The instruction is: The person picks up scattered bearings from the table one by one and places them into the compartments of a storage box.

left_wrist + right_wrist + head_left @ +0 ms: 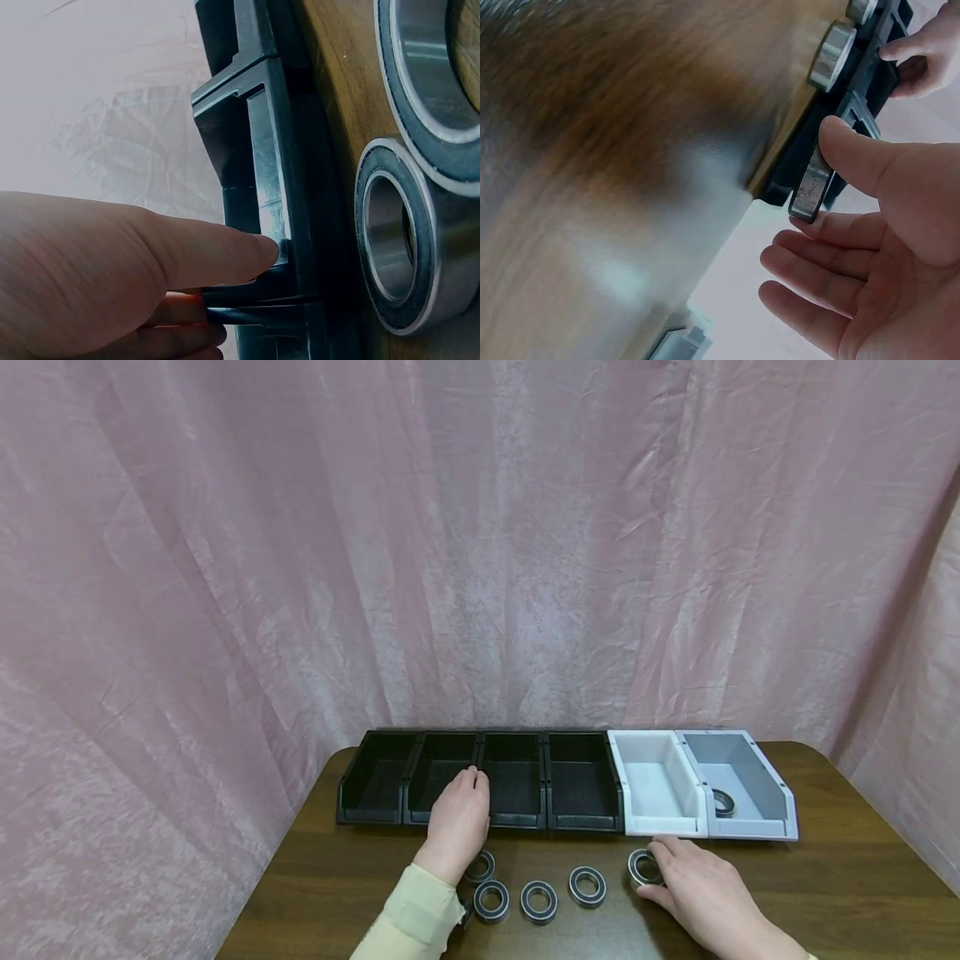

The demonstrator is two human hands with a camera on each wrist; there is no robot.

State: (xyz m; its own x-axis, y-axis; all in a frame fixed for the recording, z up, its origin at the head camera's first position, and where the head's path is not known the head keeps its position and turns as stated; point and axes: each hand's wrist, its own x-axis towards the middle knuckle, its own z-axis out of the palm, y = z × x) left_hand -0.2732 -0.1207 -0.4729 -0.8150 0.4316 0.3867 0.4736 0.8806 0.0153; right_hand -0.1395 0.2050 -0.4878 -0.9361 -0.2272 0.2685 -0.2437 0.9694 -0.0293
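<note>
My right hand (705, 889) pinches a ball bearing (637, 868) between thumb and fingers, just in front of the white bin (660, 827). In the right wrist view this bearing (810, 193) shows its metal rim edge-on. My left hand (459, 814) is at the divider between two black bins (513, 820). Its thumb (225, 251) lies against the front lip of one bin in the left wrist view, with the other fingers across the divider, partly hidden. Several bearings (538, 902) lie flat on the table between the hands; one (480, 866) is partly behind the left wrist.
A row of bins runs along the back of the wooden table (300, 877): black ones (369, 817) at left, then white, then a grey bin (753, 831) at right. One bearing (723, 803) leans inside the grey bin. A pink curtain (510, 543) hangs behind.
</note>
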